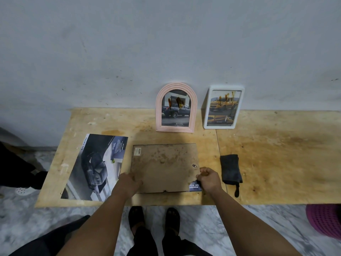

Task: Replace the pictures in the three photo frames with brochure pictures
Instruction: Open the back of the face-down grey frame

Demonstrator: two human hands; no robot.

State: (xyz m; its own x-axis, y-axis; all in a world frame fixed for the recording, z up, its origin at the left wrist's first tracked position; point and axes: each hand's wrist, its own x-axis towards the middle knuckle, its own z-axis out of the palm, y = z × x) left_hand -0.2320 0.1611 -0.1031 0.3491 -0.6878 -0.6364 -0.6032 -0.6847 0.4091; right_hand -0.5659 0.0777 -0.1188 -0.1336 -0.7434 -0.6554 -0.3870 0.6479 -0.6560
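Head view: speckled rectangular fibreboard backing [164, 168].

head view, looking down, table [276, 163] near

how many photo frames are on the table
3: a pink arched frame and a white rectangular frame leaning on the wall, and a brown-backed frame lying face down under both hands.

Pale grey-blue wall [166, 43], scuffed and speckled with dark marks, right behind the far edge of a stained plywood desk [276, 148]. Grey-white marbled floor [230, 228] below the near edge. Dim, even light, dull towards the left.
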